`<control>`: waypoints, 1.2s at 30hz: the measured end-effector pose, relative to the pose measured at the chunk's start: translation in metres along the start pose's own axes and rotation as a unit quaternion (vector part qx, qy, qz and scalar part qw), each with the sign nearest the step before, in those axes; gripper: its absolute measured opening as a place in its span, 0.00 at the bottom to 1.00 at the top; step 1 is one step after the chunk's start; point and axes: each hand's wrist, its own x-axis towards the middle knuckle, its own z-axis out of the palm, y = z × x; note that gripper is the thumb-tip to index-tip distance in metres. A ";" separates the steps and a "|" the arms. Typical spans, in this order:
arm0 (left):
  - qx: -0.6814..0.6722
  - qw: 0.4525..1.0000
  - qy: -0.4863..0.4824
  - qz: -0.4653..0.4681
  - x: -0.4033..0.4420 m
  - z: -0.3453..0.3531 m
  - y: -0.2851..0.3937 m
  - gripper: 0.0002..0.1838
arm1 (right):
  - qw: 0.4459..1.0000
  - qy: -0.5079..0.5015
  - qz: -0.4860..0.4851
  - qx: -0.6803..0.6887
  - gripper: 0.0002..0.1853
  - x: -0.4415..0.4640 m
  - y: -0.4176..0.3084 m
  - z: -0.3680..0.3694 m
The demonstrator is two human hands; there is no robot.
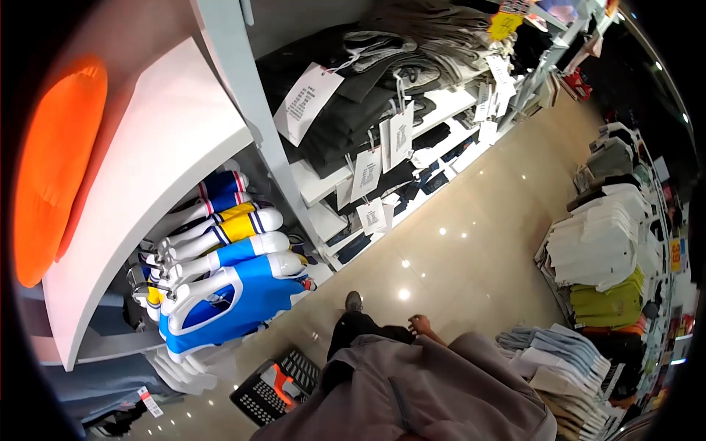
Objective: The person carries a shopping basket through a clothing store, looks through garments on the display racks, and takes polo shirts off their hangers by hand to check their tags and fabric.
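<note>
My right hand [421, 325] hangs low beside my leg, above the tiled floor. It looks empty, with its fingers loosely bent and a little apart. My left hand is not visible; the brown jacket [434, 389] I wear fills the lower middle. At the jacket's left side is a black perforated shopping basket [254, 397] with an orange part [281, 384]. What carries or supports the basket is hidden. One shoe [354, 301] shows ahead of my dark trousers.
Blue and yellow sleeveless tops [254, 294] hang at left under a curved white panel [162, 140]. Folded dark trousers with tags [307, 103] fill shelves ahead. Folded white shirts [596, 242], green shirts [607, 301] and other stacks line the right side. A tiled aisle [471, 220] runs between.
</note>
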 end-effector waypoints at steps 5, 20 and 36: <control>-0.004 0.999 0.020 -0.032 -0.030 0.008 -0.010 0.46 | 0.996 0.014 -0.054 -0.062 0.13 0.051 -0.066 -0.004; -0.014 0.994 0.066 -0.088 -0.156 0.078 0.059 0.54 | 0.976 -0.083 -0.112 -0.165 0.15 0.197 -0.233 -0.067; -0.088 0.994 0.032 -0.055 -0.334 0.140 0.172 0.50 | 0.965 -0.103 -0.155 -0.185 0.12 0.301 -0.220 -0.249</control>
